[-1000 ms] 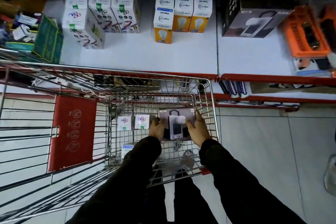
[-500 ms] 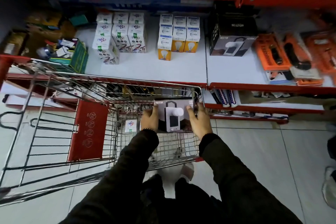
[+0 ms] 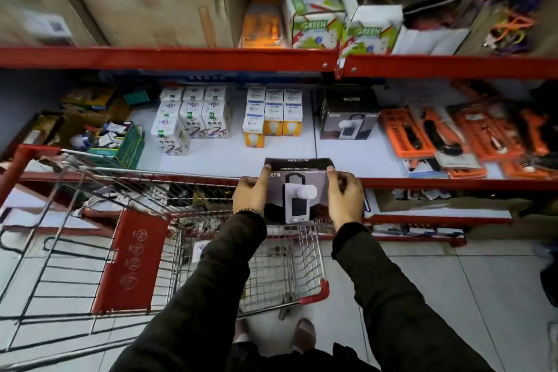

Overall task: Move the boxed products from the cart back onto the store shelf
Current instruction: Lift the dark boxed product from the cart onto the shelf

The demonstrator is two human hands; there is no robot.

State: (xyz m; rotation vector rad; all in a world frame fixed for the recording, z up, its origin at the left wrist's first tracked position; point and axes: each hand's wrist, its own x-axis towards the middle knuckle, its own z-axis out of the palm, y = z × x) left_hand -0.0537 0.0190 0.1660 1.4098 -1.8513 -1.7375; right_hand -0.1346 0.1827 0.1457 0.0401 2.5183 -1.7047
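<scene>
Both hands gripped lantern box at frame centre above cart; I judged risk: clipping shelf lip, dropping.

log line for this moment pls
step: carry lantern box from cart toward shelf | left hand: gripping box | right hand: gripping box | matching box on shelf
</scene>
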